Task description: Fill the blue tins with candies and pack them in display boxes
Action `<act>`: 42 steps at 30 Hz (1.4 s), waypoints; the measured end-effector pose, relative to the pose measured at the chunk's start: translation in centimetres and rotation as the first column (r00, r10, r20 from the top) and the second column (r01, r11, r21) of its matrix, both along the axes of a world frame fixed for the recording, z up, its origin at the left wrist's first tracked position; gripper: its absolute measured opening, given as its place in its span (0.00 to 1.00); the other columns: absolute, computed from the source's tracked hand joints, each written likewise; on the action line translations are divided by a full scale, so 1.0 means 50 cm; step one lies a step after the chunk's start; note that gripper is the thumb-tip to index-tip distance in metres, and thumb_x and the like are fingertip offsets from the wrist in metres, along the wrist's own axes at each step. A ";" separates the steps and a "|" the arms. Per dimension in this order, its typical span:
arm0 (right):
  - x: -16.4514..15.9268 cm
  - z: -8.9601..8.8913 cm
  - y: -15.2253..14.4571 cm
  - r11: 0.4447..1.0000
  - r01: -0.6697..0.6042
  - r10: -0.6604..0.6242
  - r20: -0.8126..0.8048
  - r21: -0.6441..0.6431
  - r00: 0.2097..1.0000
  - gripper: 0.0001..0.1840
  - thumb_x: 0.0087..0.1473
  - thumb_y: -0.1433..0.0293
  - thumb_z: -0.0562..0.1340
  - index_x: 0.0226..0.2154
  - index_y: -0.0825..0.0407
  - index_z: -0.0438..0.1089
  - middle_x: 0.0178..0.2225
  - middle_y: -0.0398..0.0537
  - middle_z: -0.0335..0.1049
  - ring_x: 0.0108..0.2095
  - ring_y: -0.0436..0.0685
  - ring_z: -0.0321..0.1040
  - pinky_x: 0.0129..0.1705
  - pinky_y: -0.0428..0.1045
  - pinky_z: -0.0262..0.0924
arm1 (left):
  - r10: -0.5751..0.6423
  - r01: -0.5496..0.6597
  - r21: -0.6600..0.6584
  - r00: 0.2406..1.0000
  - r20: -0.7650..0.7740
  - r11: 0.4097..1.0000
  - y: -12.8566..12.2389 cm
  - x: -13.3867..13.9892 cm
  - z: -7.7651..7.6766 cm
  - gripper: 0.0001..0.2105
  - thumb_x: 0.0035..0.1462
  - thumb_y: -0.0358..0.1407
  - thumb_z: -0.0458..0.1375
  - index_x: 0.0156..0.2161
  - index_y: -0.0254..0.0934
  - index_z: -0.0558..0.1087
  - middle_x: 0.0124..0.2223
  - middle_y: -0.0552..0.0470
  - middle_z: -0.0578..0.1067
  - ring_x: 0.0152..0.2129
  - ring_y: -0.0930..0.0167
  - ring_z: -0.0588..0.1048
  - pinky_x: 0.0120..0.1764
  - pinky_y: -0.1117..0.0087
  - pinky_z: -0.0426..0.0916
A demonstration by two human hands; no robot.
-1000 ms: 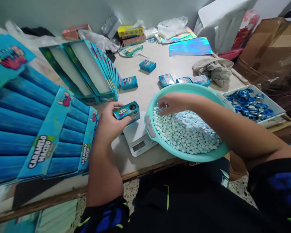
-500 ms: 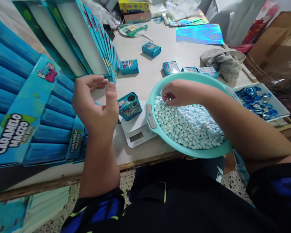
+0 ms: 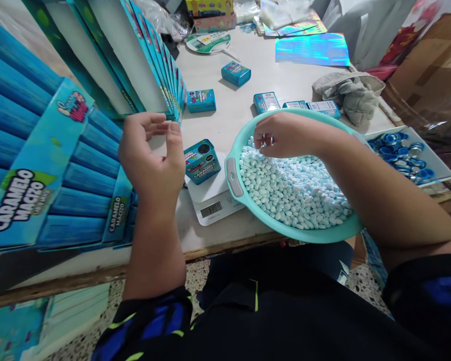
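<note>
My left hand (image 3: 154, 145) is raised beside the scale, fingers loosely curled and thumb apart, holding nothing. Close to its thumb, a blue candy tin (image 3: 203, 163) with a round dark opening on top stands on a white digital scale (image 3: 220, 208). Over the left part of a turquoise basin (image 3: 229, 150), my right hand (image 3: 276, 134) has its fingers bent in toward the thumb, just above small pale-blue and white candies (image 3: 296, 195). What its fingertips hold, if anything, is hidden.
Several blue tins, one of them a lying tin (image 3: 236, 74), are behind the basin. At the right is a white tray (image 3: 441, 160) of blue lids. Large blue display boxes (image 3: 26, 185) fill the left. A grey cloth (image 3: 355, 100) and a hand fan (image 3: 208, 42) lie farther back.
My right hand has lifted slightly and shifted right, its fingertips higher above the candies. My left hand has barely moved. The scale's display shows different digits.
</note>
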State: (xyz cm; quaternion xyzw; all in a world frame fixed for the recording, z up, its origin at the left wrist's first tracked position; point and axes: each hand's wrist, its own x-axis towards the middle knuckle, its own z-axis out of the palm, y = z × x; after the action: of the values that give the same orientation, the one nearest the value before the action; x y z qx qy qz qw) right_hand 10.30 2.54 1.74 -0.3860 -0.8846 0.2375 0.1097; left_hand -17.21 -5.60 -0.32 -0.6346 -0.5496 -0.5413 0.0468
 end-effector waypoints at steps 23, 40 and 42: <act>-0.012 0.026 -0.040 0.977 -0.097 0.144 0.252 -0.190 0.957 0.34 0.54 0.46 0.69 0.56 0.48 0.73 0.59 0.55 0.68 0.46 0.64 0.72 0.43 0.56 0.66 | -0.121 0.013 -0.729 0.988 -0.096 0.684 -0.002 -0.027 0.010 0.36 0.45 0.46 0.74 0.61 0.45 0.73 0.56 0.43 0.78 0.48 0.53 0.79 0.50 0.55 0.74; -0.053 -0.004 -0.030 0.947 -0.155 0.245 0.321 -0.281 0.915 0.34 0.57 0.50 0.71 0.57 0.54 0.71 0.51 0.56 0.75 0.48 0.67 0.72 0.40 0.53 0.61 | -0.364 0.451 0.052 0.640 0.677 0.891 0.109 0.144 0.037 0.32 0.37 0.53 0.79 0.43 0.38 0.72 0.46 0.49 0.81 0.44 0.64 0.80 0.54 0.57 0.76; -0.048 -0.004 -0.017 0.940 -0.181 0.266 0.289 -0.290 0.920 0.27 0.58 0.53 0.70 0.53 0.54 0.75 0.47 0.53 0.77 0.45 0.64 0.72 0.39 0.52 0.59 | -0.362 0.471 0.052 0.598 0.716 0.881 0.124 0.178 0.014 0.31 0.40 0.53 0.77 0.44 0.40 0.72 0.48 0.49 0.80 0.46 0.63 0.80 0.54 0.57 0.76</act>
State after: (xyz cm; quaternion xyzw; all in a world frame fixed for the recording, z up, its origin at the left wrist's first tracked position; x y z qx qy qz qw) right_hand 7.92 1.69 1.54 -0.3264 -0.8906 0.2947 -0.1160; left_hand -8.33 0.61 0.39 -0.4899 -0.3979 -0.6970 -0.3403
